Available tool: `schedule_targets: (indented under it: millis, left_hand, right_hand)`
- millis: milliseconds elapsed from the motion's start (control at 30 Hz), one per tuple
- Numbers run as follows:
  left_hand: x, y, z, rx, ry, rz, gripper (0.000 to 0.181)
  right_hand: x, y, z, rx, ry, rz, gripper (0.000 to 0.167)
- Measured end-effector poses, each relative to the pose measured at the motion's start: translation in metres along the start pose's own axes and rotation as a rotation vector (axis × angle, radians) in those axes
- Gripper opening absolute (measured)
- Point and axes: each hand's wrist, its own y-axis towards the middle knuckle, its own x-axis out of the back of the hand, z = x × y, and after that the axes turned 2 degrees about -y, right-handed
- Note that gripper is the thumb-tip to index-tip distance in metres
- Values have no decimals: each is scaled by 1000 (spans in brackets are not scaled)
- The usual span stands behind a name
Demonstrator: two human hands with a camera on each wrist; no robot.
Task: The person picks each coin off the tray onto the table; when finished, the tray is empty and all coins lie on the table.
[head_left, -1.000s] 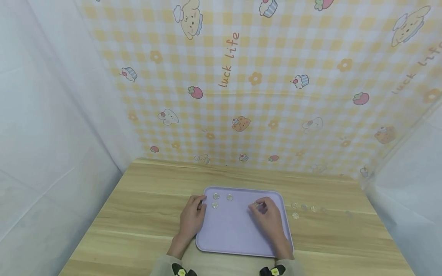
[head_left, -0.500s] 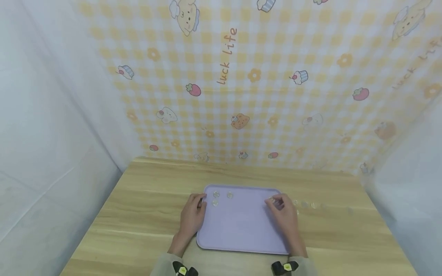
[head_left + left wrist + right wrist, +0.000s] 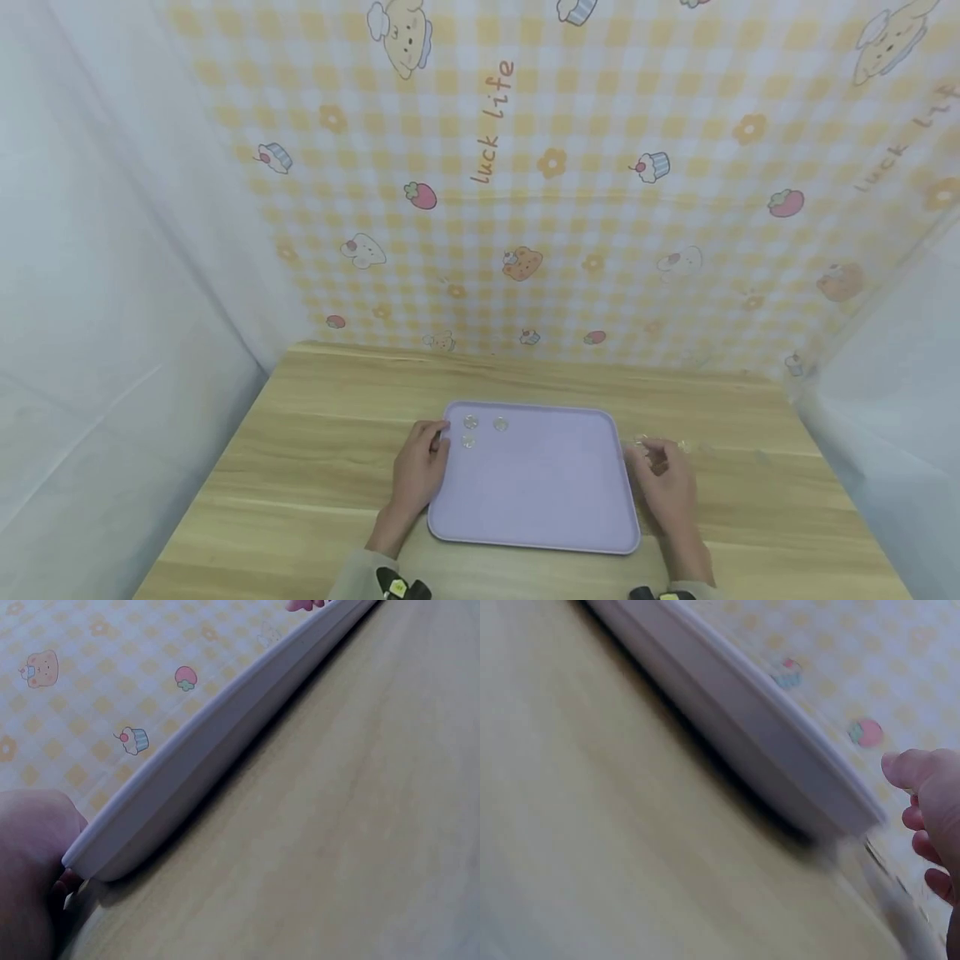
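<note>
A lilac tray (image 3: 532, 483) lies on the wooden table. My left hand (image 3: 420, 467) grips its left rim, thumb on one side and fingers on the other; the left wrist view shows the hand (image 3: 37, 855) at the tray's corner. Three small clear round discs (image 3: 500, 424) sit in the tray's far left corner. My right hand (image 3: 666, 483) is over the table just off the tray's right edge, its thumb and forefinger pinched together. The small disc they carried earlier is mostly hidden now. In the right wrist view, this hand (image 3: 934, 802) has bent fingers.
More small clear discs (image 3: 683, 447) lie on the table right of the tray, some behind my right hand. A yellow checked cloth (image 3: 555, 208) hangs behind the table (image 3: 337, 417). White sheets (image 3: 112, 292) close off both sides.
My right hand has moved right with a small disc pinched in it, from over the tray to over the table beside it. The left hand has stayed on the tray's rim.
</note>
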Motion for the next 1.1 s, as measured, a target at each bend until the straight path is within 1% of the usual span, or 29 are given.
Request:
schedule_targets:
  millis: [133, 267, 400, 533, 633, 800, 1100]
  left_hand:
    - [0, 1, 0, -17, -6, -8, 28]
    - [1, 3, 0, -35, -8, -18, 27]
    - [1, 4, 1, -33, -8, -16, 27]
    - [1, 2, 2, -26, -9, -3, 28]
    - [0, 1, 3, -18, -15, 1, 27]
    - [0, 1, 3, -11, -14, 4, 28]
    - [2, 1, 0, 11, -30, 14, 28]
  right_hand:
    - [11, 3, -15, 10, -50, -70, 31]
    - [19, 6, -21, 0, -83, -85, 35]
    - [22, 7, -21, 6, -81, -57, 37]
    - [21, 4, -23, -47, -138, -10, 35]
    - [21, 3, -25, -57, -187, 14, 33]
    - [21, 2, -27, -36, -201, 6, 32]
    - [23, 2, -25, -37, -216, 21, 35]
